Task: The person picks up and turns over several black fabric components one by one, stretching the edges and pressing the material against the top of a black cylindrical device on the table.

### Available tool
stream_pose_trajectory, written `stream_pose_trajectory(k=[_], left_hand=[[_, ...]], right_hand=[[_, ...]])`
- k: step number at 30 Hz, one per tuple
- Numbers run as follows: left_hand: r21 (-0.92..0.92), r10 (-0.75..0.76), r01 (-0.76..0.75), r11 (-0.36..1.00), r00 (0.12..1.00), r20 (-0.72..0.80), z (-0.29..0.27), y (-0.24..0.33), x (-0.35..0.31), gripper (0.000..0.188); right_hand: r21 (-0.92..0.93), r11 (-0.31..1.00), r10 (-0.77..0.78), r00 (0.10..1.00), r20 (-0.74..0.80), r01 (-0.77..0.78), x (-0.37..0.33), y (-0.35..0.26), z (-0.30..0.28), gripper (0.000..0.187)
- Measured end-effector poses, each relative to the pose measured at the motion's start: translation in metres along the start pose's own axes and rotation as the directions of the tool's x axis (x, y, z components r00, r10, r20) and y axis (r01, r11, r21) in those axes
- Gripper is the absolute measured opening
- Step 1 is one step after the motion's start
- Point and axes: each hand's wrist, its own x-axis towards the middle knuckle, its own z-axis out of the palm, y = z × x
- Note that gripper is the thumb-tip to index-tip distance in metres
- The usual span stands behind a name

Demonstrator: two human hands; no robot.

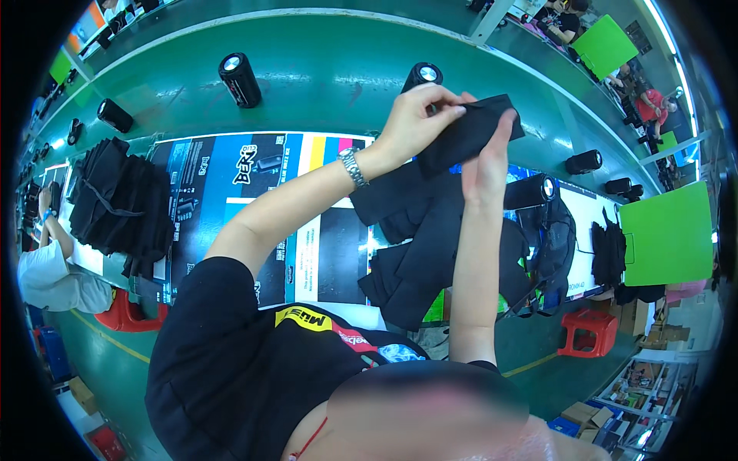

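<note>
My left hand (421, 123) is pinching the upper edge of a black cloth piece (461, 142), my right hand (486, 173) is gripping its right side. It's sitting right between them, long axis kinda slanting upper right to lower left. A black cylinder (424, 74) is peeking out past my left hand; a black cloth pile (434, 253) is lying nearer me.

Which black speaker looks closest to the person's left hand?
The cylindrical speaker just above the left hand in view, partly hidden by it; the others appear farther away.
</note>
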Motion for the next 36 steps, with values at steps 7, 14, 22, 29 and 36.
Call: stream_pose_trajectory(k=[7, 14, 22, 29, 36], left_hand=[[0.228, 0.187, -0.12, 0.966, 0.935, -0.302, -0.013, -0.003, -0.021, 0.018], [-0.294, -0.235, 0.173, 0.94, 0.953, -0.191, -0.008, 0.0, -0.05, 0.016], [-0.641, -0.293, 0.244, 0.727, 0.956, 0.032, -0.013, -0.014, -0.037, 0.013], [-0.498, -0.39, 0.641, 0.584, 0.76, 0.52, -0.016, -0.042, -0.002, 0.021], [-0.155, -0.217, 0.213, 0.965, 0.976, -0.01, 0.007, -0.085, 0.067, 0.015]], right_hand=[[0.341, 0.924, 0.168, 0.985, 0.04, -0.172, -0.027, 0.042, -0.01, 0.045], [-0.07, 0.996, -0.063, 0.991, -0.119, 0.055, -0.027, 0.048, 0.003, 0.009], [0.021, 0.999, 0.05, 0.999, -0.016, -0.049, -0.018, 0.029, -0.017, 0.014], [-0.009, 0.998, 0.064, 0.998, 0.022, -0.064, 0.027, 0.017, -0.06, 0.008], [-0.094, 0.99, 0.114, 0.991, 0.074, -0.107, 0.099, 0.016, -0.094, 0.014]])
